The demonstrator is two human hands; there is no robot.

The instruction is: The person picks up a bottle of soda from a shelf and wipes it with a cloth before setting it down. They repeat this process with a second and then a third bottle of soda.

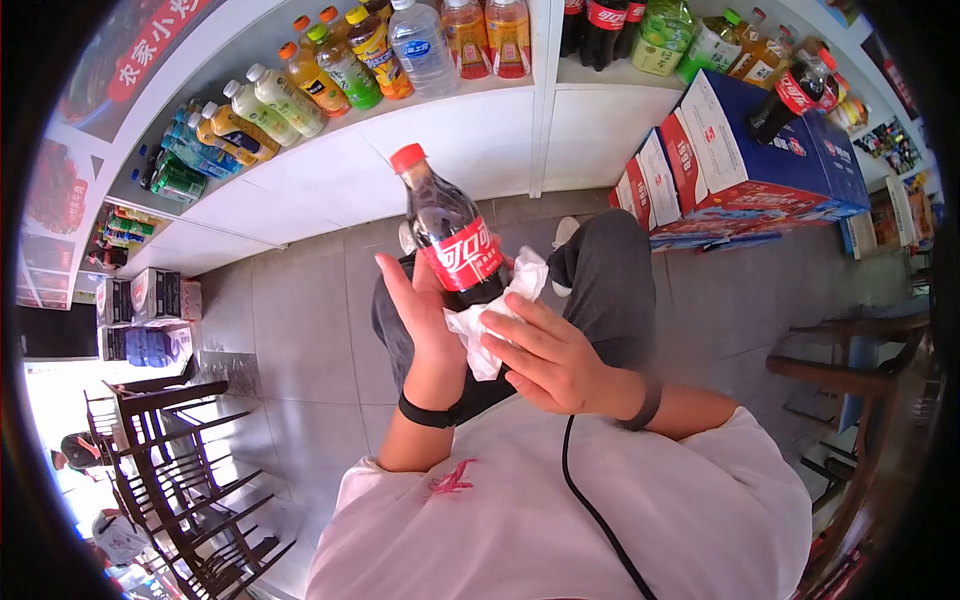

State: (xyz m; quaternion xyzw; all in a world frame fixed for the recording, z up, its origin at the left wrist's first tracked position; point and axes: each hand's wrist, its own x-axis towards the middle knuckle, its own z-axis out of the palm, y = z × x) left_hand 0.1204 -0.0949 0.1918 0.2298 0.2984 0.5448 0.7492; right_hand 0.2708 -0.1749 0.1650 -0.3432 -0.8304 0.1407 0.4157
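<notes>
The right hand [545,355] presses a white tissue [485,335] to the base of the red-capped cola bottle [455,235], cradled by the left hand [425,315] at frame centre. Below spreads grey tile floor [300,340]; drink shelves [360,125] line the top.

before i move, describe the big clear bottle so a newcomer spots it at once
Find the white shelf unit, left of its upright. Among its drinks stands a large clear plastic bottle, blue-labelled. It looks colourless; its neighbours look orange or yellow.
</notes>
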